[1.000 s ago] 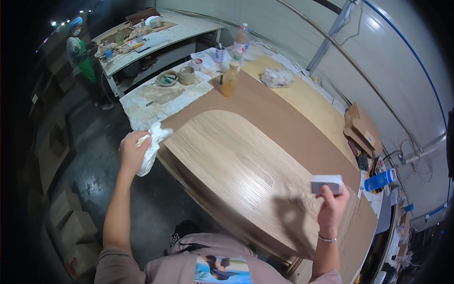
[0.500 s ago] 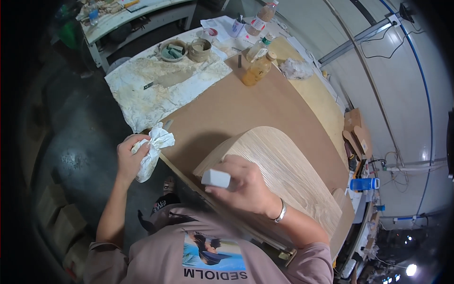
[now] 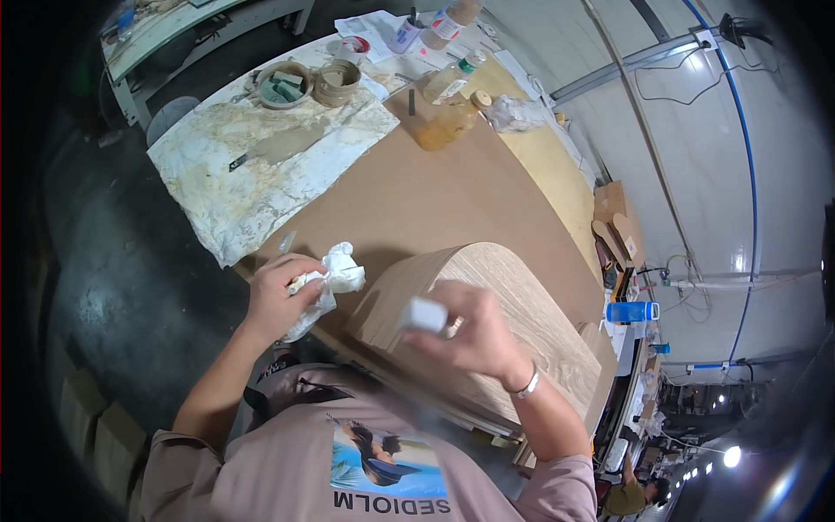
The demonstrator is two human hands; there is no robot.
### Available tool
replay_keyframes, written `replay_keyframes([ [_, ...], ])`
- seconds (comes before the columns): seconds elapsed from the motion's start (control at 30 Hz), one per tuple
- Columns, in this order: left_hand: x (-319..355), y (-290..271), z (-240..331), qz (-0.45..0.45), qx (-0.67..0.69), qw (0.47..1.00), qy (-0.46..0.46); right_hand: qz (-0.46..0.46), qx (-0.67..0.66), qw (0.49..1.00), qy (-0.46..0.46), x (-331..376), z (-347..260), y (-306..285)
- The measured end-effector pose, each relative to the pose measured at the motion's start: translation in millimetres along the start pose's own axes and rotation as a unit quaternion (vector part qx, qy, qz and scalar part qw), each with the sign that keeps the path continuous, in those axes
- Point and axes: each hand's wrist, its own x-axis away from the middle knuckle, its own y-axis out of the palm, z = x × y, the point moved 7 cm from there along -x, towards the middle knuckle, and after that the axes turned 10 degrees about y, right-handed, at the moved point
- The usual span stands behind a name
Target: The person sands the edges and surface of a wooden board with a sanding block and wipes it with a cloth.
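Left hand [image 3: 283,300] has shifted right with its white cloth [image 3: 344,270], now nearer the wood-grain piece [image 3: 544,335] on the brown board [image 3: 435,196]; fingers curled, cloth bunched in the grip. Right hand [image 3: 478,335] pinches a pale block [image 3: 425,315], thumb opposing fingers, over the piece's near left side; contact unclear. Cloth should be limp and light, bunch at middle; block probably light, firm, grip by sides; piece looks stiff, bulky, maybe slick on top, take long edges
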Motion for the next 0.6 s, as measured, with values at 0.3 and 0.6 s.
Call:
replay_keyframes([
  [0.3, -38.4, 58.0, 10.8, -0.098, -0.136, 0.973, 0.156, 0.295, 0.079, 0.941, 0.144, -33.4, 58.2, -72.6],
  [0.6, -81.5, 39.8, 102.6, -0.077, 0.053, 0.967, 0.235, 0.129, 0.096, 0.987, 0.028, -39.6, 12.6, -16.2],
])
